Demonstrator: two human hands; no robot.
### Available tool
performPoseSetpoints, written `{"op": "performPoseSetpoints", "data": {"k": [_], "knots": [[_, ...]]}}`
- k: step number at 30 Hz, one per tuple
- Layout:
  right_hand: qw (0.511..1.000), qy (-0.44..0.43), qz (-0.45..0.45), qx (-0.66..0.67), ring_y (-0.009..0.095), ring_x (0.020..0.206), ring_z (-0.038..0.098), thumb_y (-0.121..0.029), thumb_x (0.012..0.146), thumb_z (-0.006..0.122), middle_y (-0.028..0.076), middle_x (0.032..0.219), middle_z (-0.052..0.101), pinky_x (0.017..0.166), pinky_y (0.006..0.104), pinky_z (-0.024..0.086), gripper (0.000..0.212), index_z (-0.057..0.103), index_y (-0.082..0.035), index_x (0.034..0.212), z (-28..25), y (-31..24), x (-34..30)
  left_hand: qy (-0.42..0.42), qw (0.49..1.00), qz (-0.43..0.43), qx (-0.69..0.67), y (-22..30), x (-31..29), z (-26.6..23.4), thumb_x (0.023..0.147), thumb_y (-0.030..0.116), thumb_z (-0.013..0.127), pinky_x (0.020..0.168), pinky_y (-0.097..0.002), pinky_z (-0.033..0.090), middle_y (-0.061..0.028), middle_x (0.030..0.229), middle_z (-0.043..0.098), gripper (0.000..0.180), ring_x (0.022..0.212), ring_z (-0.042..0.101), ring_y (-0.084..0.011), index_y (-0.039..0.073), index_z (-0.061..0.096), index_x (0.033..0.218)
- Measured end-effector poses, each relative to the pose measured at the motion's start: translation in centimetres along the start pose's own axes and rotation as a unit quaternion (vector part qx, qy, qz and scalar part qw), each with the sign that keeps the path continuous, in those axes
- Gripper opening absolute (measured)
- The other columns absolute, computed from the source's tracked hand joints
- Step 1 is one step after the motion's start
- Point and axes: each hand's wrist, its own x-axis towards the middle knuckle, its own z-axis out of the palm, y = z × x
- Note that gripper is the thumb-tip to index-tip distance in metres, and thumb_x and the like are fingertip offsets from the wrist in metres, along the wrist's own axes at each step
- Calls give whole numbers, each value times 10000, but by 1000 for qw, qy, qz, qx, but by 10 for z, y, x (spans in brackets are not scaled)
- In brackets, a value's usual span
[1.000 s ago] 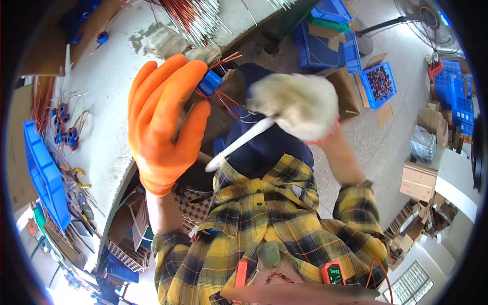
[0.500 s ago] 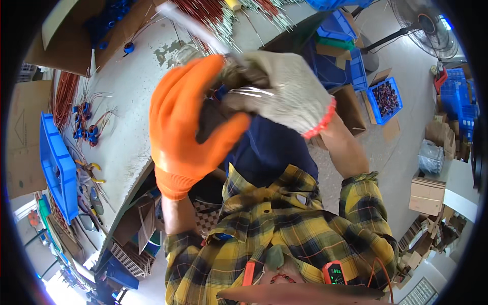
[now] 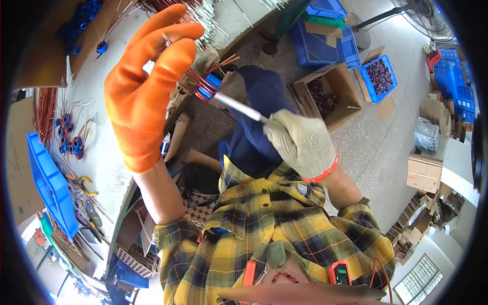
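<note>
My left hand (image 3: pixel 137 96), in an orange glove, is closed with its fingertips around the copper wires of a small blue ring coil (image 3: pixel 209 86). The coil sticks out to the right of the glove, and reddish wire ends rise beyond it. My right hand (image 3: pixel 302 145), in a pale knitted glove with a red cuff edge, grips the near end of a slim white rod (image 3: pixel 241 108). This rod slants up to the left, and its far end meets the coil; whether it passes through the ring cannot be made out.
On the worktable (image 3: pixel 119 168) lie bundled copper wires (image 3: pixel 46 112), several blue coils (image 3: pixel 76 147), pliers (image 3: pixel 89 185) and a blue tray (image 3: pixel 53 188). A carton (image 3: pixel 348 107) and a blue crate (image 3: pixel 391 91), both with small parts, stand on the floor near a fan (image 3: pixel 427 20).
My hands were together over the table edge and have moved apart, left hand leftward, right hand down and right. The rod, earlier pointing up-left above them, now spans from right hand to coil.
</note>
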Motion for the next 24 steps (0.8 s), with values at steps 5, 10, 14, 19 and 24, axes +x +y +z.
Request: {"op": "performPoseSetpoints", "data": {"k": [5, 10, 14, 19, 24], "knots": [[998, 29, -44, 38, 456, 763, 728, -217, 1058, 776, 208, 848, 724, 654, 463, 564, 183, 720, -43, 1067, 5, -25, 26, -39, 996, -72, -22, -1, 3, -2, 1059, 330, 776, 1221, -379, 412, -119, 1460, 743, 379, 1334, 647, -196, 15, 842, 1258], [999, -2, 37, 5, 471, 801, 725, -229, 1090, 744, 223, 862, 724, 673, 465, 567, 199, 714, -33, 1073, 7, -33, 26, -70, 992, -99, -45, -2, 5, -8, 1061, 332, 765, 1205, -356, 412, -104, 1429, 752, 380, 1297, 647, -168, 13, 844, 1252], [999, 19, -17, 32, 478, 776, 711, -219, 1088, 744, 225, 833, 709, 658, 455, 565, 207, 713, -26, 1021, 11, -28, 22, -80, 991, -96, -41, -1, 9, -8, 1072, 342, 753, 1180, -332, 424, -101, 1415, 755, 397, 1278, 651, -164, 1, 839, 1256], [942, -120, 89, 300, 131, 816, 757, -180, 1075, 774, 81, 1013, 830, 702, 281, 590, 301, 749, 7, 1309, -5, -3, 23, -72, 993, -90, 24, 2, 4, -3, 1088, 343, 731, 1155, -319, 441, -89, 1413, 753, 383, 1277, 647, -161, 15, 840, 1253], [878, -193, 160, 408, 122, 760, 702, -166, 1084, 737, 46, 938, 757, 673, 283, 563, 243, 763, -28, 1282, -6, 13, 23, 170, 923, 202, 279, 4, -14, 20, 1060, 305, 680, 1097, -406, 505, -177, 1341, 746, 428, 1247, 686, -286, -30, 760, 1314]]}}
